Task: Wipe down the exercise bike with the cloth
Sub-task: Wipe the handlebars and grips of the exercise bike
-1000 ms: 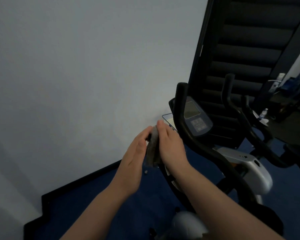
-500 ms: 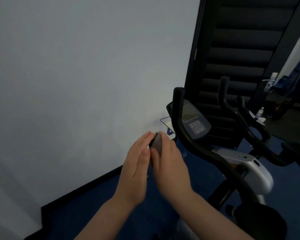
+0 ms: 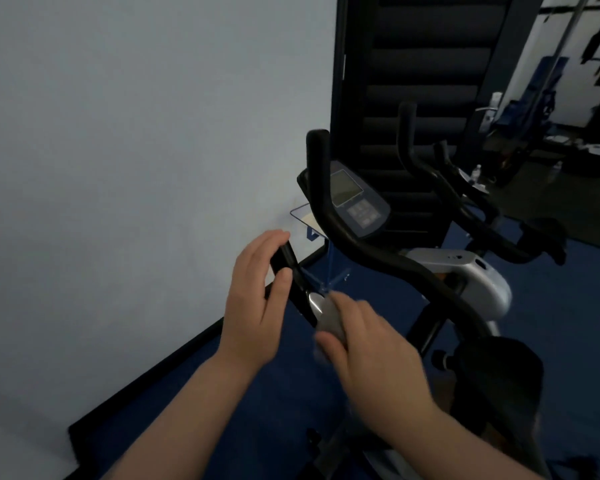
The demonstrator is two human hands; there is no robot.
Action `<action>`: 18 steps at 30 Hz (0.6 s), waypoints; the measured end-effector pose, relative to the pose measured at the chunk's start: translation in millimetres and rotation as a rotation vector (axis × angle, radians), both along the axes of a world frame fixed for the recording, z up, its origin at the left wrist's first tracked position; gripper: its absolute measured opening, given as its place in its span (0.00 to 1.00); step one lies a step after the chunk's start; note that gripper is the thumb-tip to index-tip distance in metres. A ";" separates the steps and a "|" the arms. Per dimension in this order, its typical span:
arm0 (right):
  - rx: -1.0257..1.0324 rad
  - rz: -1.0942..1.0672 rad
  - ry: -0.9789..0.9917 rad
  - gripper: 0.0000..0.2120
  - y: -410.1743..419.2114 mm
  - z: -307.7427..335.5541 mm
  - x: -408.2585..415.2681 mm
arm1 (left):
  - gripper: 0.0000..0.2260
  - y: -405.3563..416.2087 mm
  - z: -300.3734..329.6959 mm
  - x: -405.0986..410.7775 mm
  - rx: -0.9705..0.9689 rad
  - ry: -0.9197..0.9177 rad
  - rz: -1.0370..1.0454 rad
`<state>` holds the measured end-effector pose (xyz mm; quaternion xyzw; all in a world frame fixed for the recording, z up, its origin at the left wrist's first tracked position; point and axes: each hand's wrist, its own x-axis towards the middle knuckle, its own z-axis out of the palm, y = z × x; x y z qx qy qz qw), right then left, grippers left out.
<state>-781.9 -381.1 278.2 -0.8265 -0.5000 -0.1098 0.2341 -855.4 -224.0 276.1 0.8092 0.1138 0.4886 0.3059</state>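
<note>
My left hand (image 3: pixel 257 299) sits at centre frame, fingers and thumb wrapped round the tip of a black handlebar grip (image 3: pixel 293 285) that runs diagonally down toward lower right. It steadies the bar. My right hand (image 3: pixel 371 344), just right of and below it, is blurred; it pinches a pale grey cloth (image 3: pixel 329 318) between thumb and fingers, bunched small, pressed against the grip where a shiny patch (image 3: pixel 315 299) shows on the bar.

The exercise bike (image 3: pixel 465 282) fills the right half of the frame — a second curved handlebar (image 3: pixel 343 216) rises at centre, the console (image 3: pixel 355 202) with its grey screen and keypad sits behind it, the silver-white frame housing (image 3: pixel 471 275) is right of centre. A clear sign holder (image 3: pixel 309 220) stands against the pale wall (image 3: pixel 118 168) at left; blue floor (image 3: pixel 243 410) runs along the bottom. A second bike's bars (image 3: pixel 430 168) stand farther right, before a dark padded panel (image 3: pixel 413 64).

Progress, as I judge it: early. The cloth is on one handlebar grip only. Nothing tells me whether the other handlebar, console, housing or saddle have been wiped — none looks wet or streaked in this dim light. I reckon most of the machine is left, beginning with the rest of this bar down to the stem.
</note>
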 end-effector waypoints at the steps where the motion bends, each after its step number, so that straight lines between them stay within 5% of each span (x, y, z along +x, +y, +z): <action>1: 0.007 -0.020 0.004 0.27 -9.1 -4.1 2.5 | 0.17 -1.5 -3.9 2.5 0.001 -0.014 0.008; 7: -0.053 -0.047 0.148 0.15 29.7 9.9 4.3 | 0.19 -10.2 -12.3 18.3 -0.001 -0.107 0.103; 10: 0.046 -0.070 0.195 0.24 23.7 6.9 5.5 | 0.19 -8.9 -13.6 18.4 0.012 -0.091 0.110; 15: -0.009 -0.054 -0.064 0.26 -13.4 -7.4 -2.0 | 0.19 -3.5 -14.9 14.8 0.041 -0.082 0.076; 18: -0.015 -0.104 0.060 0.31 21.5 10.7 -0.3 | 0.18 -4.8 -14.3 15.4 0.018 -0.078 0.084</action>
